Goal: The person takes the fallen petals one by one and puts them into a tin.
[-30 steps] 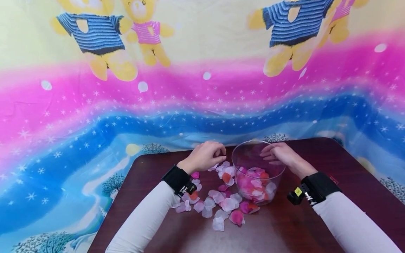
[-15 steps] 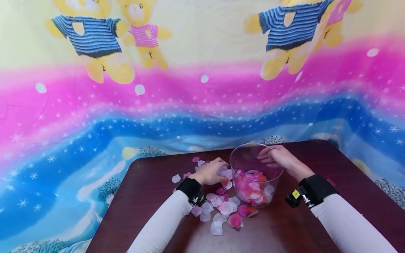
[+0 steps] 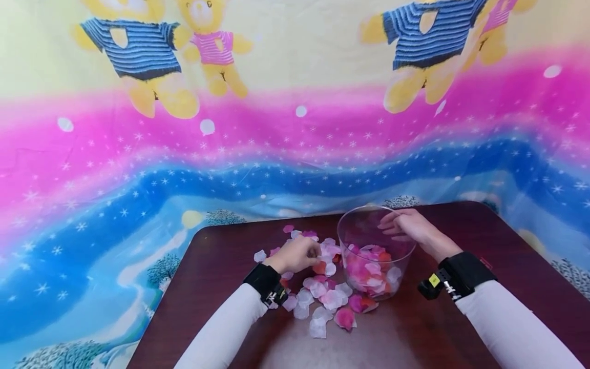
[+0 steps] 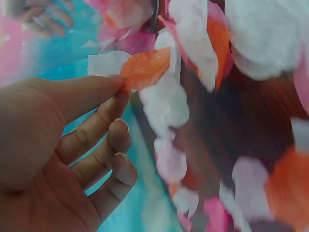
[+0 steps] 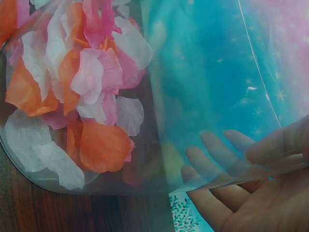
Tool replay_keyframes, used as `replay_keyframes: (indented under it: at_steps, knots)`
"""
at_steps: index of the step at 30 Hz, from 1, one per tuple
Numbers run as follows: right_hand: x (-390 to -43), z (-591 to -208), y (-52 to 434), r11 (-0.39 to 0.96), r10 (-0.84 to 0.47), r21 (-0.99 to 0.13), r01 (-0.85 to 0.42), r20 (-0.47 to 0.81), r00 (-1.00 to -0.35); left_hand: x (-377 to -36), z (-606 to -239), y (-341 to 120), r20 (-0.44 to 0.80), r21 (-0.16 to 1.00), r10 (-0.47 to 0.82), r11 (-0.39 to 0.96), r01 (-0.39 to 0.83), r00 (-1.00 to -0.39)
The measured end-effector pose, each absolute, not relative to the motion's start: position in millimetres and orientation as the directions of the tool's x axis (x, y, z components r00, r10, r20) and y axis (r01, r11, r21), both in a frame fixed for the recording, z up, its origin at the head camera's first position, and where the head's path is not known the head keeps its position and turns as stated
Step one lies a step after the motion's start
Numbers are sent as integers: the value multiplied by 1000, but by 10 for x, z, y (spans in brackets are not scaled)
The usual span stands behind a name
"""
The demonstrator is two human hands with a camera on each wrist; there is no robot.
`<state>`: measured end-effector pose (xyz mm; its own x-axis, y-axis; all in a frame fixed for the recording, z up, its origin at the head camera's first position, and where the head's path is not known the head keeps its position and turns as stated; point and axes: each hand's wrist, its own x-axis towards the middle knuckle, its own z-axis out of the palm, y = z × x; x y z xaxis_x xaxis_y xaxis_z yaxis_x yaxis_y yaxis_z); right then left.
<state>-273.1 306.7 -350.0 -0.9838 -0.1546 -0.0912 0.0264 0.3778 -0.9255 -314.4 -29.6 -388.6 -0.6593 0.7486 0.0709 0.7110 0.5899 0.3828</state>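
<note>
Left hand [image 3: 297,254] pinches an orange petal [image 4: 145,68] (right hand [image 3: 407,225] grips bowl [image 3: 364,225])

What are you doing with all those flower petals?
A person sits at a dark wooden table scattered with pink, white and orange petals. The left hand pinches an orange petal from the pile, with a white one behind it. The right hand holds the rim of a clear plastic tub, which already has a layer of petals at its bottom.
</note>
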Motion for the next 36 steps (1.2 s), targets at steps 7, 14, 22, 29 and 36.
replay_keyframes:
  at_steps: [7, 14, 22, 29, 36]
  knots:
    - [-2701, -3470, 3163, 385, -145, -923, 20, -82, -986, -3098, -3681, -557, 90, 353, 702, 641, 682, -706]
    - [-2712, -3480, 3193, 388, -145, -921, 23, -86, -986, -3027, -3329, -680, 164, 348, 665, 652, 674, -728]
    - [-2720, -3484, 3169, 392, -145, -920, 23, -87, -986, -2884, -2786, -358, 286, 307, 735, 537, 786, -614]
    - [-2740, -3502, 3077, 379, -149, -924, 44, -108, -983, -2800, -2640, 57, 272, 319, 783, 475, 820, -559]
    - [-2750, -3516, 3059, 367, -135, -929, 54, -110, -985, -2865, -2755, 241, 252, 328, 791, 473, 818, -558]
